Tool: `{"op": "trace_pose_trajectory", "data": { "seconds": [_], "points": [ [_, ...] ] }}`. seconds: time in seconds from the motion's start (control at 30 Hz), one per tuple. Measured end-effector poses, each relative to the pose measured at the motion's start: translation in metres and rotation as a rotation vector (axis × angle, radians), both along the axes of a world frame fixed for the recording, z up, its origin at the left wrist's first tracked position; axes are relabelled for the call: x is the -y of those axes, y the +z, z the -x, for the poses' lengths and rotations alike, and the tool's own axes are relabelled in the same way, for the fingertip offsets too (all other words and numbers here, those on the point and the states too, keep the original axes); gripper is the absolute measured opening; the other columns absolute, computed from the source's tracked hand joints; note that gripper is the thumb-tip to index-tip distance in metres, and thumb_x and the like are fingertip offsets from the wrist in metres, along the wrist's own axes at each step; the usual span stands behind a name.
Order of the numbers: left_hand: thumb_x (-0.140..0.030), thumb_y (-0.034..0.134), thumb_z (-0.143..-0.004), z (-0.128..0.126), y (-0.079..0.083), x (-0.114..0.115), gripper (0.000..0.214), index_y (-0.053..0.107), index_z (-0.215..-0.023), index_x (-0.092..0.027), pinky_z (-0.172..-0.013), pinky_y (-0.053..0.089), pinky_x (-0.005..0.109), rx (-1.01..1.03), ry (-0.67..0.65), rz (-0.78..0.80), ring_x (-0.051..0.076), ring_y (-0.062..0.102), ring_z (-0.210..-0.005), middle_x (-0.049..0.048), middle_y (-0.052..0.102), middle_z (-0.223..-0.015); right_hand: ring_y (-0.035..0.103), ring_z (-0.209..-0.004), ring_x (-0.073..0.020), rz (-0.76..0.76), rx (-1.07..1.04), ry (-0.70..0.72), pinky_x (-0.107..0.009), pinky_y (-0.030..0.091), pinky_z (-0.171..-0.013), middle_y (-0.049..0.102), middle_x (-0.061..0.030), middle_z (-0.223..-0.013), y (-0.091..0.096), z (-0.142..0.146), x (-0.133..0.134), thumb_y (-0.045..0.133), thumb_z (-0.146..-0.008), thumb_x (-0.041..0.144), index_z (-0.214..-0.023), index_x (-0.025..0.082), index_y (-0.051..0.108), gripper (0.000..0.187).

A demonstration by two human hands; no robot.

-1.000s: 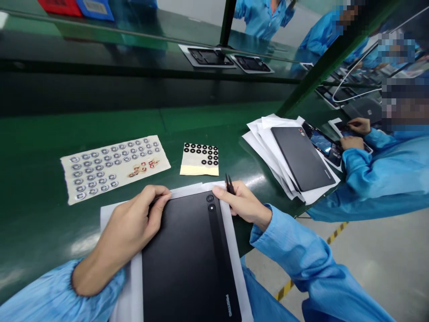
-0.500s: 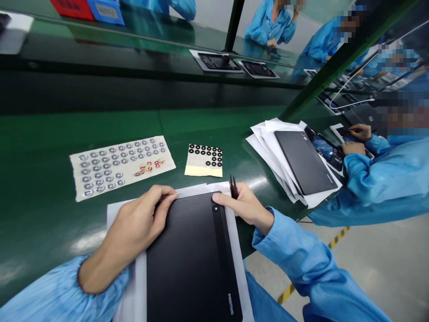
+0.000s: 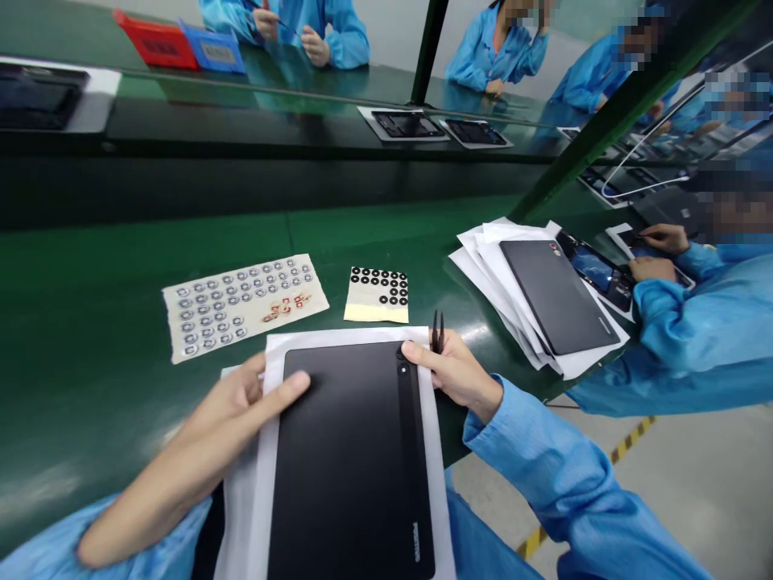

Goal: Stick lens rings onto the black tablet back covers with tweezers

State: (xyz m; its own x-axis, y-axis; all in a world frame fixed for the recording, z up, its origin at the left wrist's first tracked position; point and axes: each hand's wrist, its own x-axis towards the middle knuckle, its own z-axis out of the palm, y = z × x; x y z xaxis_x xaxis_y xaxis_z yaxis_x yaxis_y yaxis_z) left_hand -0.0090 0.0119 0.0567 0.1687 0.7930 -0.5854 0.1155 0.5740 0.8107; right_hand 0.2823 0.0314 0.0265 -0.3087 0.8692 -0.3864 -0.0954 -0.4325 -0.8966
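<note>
A black tablet, back side up, lies on a sheet of white paper in front of me. My left hand grips its upper left side, thumb on the back cover and fingers hidden behind the paper. At the upper right corner, the thumb of my right hand presses beside the camera lenses. Black tweezers stick up from that same hand, points upward. Beyond the tablet lie a sheet of ring-shaped stickers and a smaller sheet of black round stickers.
To the right, another dark tablet rests on stacked white papers. A co-worker's hands work beside it. A green post slants across the bench. Tablet parts, a red bin and a blue bin stand farther back.
My left hand has moved from the tablet's top edge to its left side, its thumb now stretched over the cover. The paper's upper left corner shows. My right hand keeps its grip.
</note>
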Motion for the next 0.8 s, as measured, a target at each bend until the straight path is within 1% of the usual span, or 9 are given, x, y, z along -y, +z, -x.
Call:
{"op": "trace_pose_trajectory", "data": {
  "seconds": [0.07, 0.1, 0.17, 0.2, 0.27, 0.33, 0.43, 0.63, 0.8],
  "points": [
    [-0.057, 0.079, -0.079, 0.006, 0.003, 0.02, 0.067, 0.063, -0.134, -0.022, -0.071, 0.066, 0.037, 0.083, 0.033, 0.176, 0.033, 0.078, -0.089, 0.0092, 0.08, -0.107, 0.031, -0.047, -0.0049, -0.043, 0.035, 0.018, -0.019, 0.025, -0.042, 0.046, 0.0062, -0.061, 0.002, 0.004, 0.002, 0.076, -0.087, 0.054, -0.086, 0.015, 0.067, 0.04],
    [-0.057, 0.081, -0.078, 0.009, 0.002, 0.031, 0.067, 0.065, -0.132, -0.022, -0.071, 0.066, 0.039, 0.098, 0.061, 0.231, 0.034, 0.079, -0.088, 0.0094, 0.081, -0.106, 0.037, -0.05, -0.0058, -0.117, 0.093, 0.014, -0.02, 0.03, -0.044, 0.051, 0.0039, -0.067, 0.003, 0.006, 0.005, 0.076, -0.087, 0.052, -0.096, 0.015, 0.07, 0.039],
    [-0.058, 0.083, -0.075, 0.018, -0.005, 0.051, 0.067, 0.068, -0.129, -0.022, -0.075, 0.067, 0.042, 0.113, 0.113, 0.276, 0.036, 0.079, -0.089, 0.0085, 0.081, -0.107, 0.046, -0.059, -0.0076, -0.361, 0.289, -0.023, -0.021, 0.04, -0.05, 0.061, -0.0022, -0.09, 0.006, 0.01, 0.012, 0.08, -0.084, 0.046, -0.121, 0.019, 0.068, 0.047],
    [-0.058, 0.083, -0.074, 0.022, -0.009, 0.059, 0.067, 0.068, -0.129, -0.023, -0.076, 0.067, 0.042, 0.105, 0.126, 0.276, 0.036, 0.078, -0.091, 0.0078, 0.081, -0.108, 0.049, -0.063, -0.0081, -0.501, 0.409, -0.043, -0.022, 0.043, -0.054, 0.061, -0.0047, -0.102, 0.007, 0.011, 0.017, 0.082, -0.083, 0.043, -0.129, 0.022, 0.066, 0.053],
    [-0.058, 0.083, -0.074, 0.028, -0.018, 0.071, 0.066, 0.069, -0.129, -0.023, -0.077, 0.068, 0.041, 0.065, 0.12, 0.257, 0.037, 0.078, -0.094, 0.007, 0.081, -0.111, 0.05, -0.067, -0.0084, -0.73, 0.61, -0.019, -0.024, 0.046, -0.059, 0.057, -0.0066, -0.114, 0.008, 0.012, 0.027, 0.079, -0.086, 0.038, -0.131, 0.026, 0.065, 0.049],
    [-0.059, 0.08, -0.077, 0.032, -0.025, 0.077, 0.064, 0.069, -0.129, -0.023, -0.076, 0.067, 0.039, 0.017, 0.096, 0.216, 0.037, 0.077, -0.097, 0.0072, 0.08, -0.114, 0.053, -0.072, -0.0105, -0.838, 0.697, 0.099, -0.026, 0.049, -0.064, 0.055, -0.006, -0.111, 0.007, 0.012, 0.035, 0.073, -0.091, 0.034, -0.124, 0.025, 0.067, 0.035],
    [-0.059, 0.08, -0.078, 0.032, -0.029, 0.077, 0.061, 0.07, -0.125, -0.021, -0.078, 0.067, 0.036, -0.025, 0.06, 0.155, 0.036, 0.076, -0.101, 0.0073, 0.079, -0.116, 0.06, -0.086, -0.0151, -0.797, 0.711, 0.277, -0.029, 0.052, -0.072, 0.057, -0.0047, -0.107, 0.007, 0.015, 0.039, 0.069, -0.093, 0.031, -0.125, 0.024, 0.063, 0.034],
    [-0.059, 0.081, -0.076, 0.027, -0.027, 0.076, 0.062, 0.069, -0.125, -0.022, -0.071, 0.068, 0.035, -0.042, 0.076, 0.149, 0.038, 0.076, -0.102, 0.0073, 0.078, -0.12, 0.058, -0.082, -0.0136, -0.628, 0.741, 0.388, -0.028, 0.048, -0.074, 0.057, -0.0014, -0.102, 0.016, 0.026, 0.026, 0.073, -0.087, 0.028, -0.118, 0.022, 0.059, 0.034],
    [-0.058, 0.082, -0.076, 0.024, -0.027, 0.079, 0.058, 0.071, -0.121, -0.024, -0.087, 0.066, 0.038, -0.034, 0.133, 0.151, 0.037, 0.076, -0.105, 0.0057, 0.078, -0.122, 0.057, -0.079, -0.012, -0.51, 0.691, 0.464, -0.026, 0.045, -0.071, 0.059, -0.0001, -0.099, 0.019, 0.024, 0.014, 0.081, -0.084, 0.03, -0.104, 0.02, 0.062, 0.03]
  ]
}}
